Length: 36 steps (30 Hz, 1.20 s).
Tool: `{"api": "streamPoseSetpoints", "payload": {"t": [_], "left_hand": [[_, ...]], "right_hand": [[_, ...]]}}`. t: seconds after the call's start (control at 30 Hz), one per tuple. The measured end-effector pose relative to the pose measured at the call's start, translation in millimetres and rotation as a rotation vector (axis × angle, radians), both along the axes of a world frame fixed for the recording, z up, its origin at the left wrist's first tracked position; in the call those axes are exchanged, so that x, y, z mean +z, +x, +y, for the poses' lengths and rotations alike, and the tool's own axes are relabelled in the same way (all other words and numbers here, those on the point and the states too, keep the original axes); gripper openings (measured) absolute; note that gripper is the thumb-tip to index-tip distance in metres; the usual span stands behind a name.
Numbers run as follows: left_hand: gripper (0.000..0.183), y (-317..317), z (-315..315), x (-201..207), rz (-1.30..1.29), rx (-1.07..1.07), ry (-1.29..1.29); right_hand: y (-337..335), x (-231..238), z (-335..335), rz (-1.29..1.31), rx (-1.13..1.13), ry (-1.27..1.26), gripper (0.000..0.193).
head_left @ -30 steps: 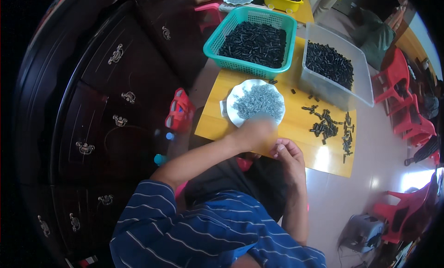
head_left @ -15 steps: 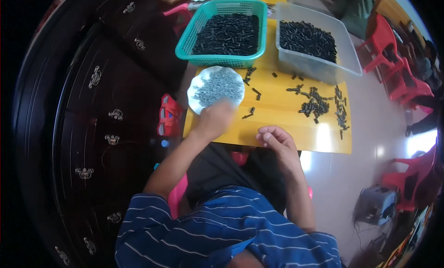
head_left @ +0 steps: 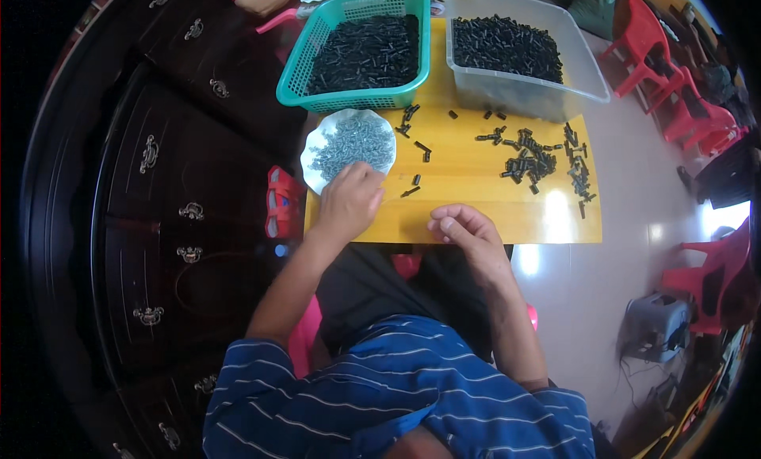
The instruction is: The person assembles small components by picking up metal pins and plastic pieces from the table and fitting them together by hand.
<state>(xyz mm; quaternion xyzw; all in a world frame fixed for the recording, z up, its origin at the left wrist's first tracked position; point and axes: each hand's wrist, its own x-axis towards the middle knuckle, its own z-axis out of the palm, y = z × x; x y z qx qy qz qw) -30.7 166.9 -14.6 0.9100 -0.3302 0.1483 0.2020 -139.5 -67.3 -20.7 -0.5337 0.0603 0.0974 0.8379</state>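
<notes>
My left hand (head_left: 350,201) reaches over the near edge of a white scalloped plate (head_left: 310,172), its fingers bent down and drawn together at the rim. The plate holds a heap of small, thin silvery metal pieces (head_left: 354,142), too fine to tell their exact kind. Whatever the left fingertips pinch is hidden. Just above the table's front edge is my right hand (head_left: 469,231), thumb pressed to curled fingers; I cannot make out what is between them. Between the hands and the baskets lie a few short black cylindrical pieces (head_left: 424,151), some with a thin part sticking out.
A green plastic basket (head_left: 295,99) and a clear plastic bin (head_left: 539,98), both full of black pieces, stand at the yellow table's (head_left: 468,174) back. More black pieces (head_left: 529,158) lie piled at right. Dark drawers (head_left: 119,261) flank the left; red chairs (head_left: 646,43) stand right.
My left hand, blurred before, is now sharp and has shifted slightly left at the plate's near edge. My right hand keeps its pose. The whole view has shifted a little.
</notes>
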Motion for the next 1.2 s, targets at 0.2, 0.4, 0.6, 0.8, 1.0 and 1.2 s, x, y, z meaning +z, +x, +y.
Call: {"api": "streamPoseSetpoints", "payload": {"t": [0.2,0.4,0.6,0.8,1.0,1.2], "left_hand": [[0.031,9.5,-21.2,-1.5,-0.212,-0.029,0.191],[0.016,22.5,-18.4,-19.8,-0.146,-0.078,0.161],[0.007,17.7,-24.8,-14.4,-0.167,-0.066,0.117],[0.006,6.4,-34.4,5.5,-0.043,-0.100,-0.139],[0.006,4.6,-52.2,-6.2,0.039,-0.117,-0.341],[0.013,11.3,-54.9,-8.4,0.055,-0.041,-0.105]], "right_hand": [[-0.2,-2.1,-0.8,-0.017,0.025,0.000,0.021],[-0.8,-1.0,-1.0,-0.009,0.012,0.022,0.022],[-0.3,-2.7,-2.2,-0.008,0.023,0.030,0.023],[0.4,-1.8,-0.5,-0.014,-0.014,0.064,0.020],[0.1,-2.3,0.5,-0.018,0.001,0.077,0.021],[0.8,-2.5,-0.7,-0.011,-0.005,0.070,0.021]]}}
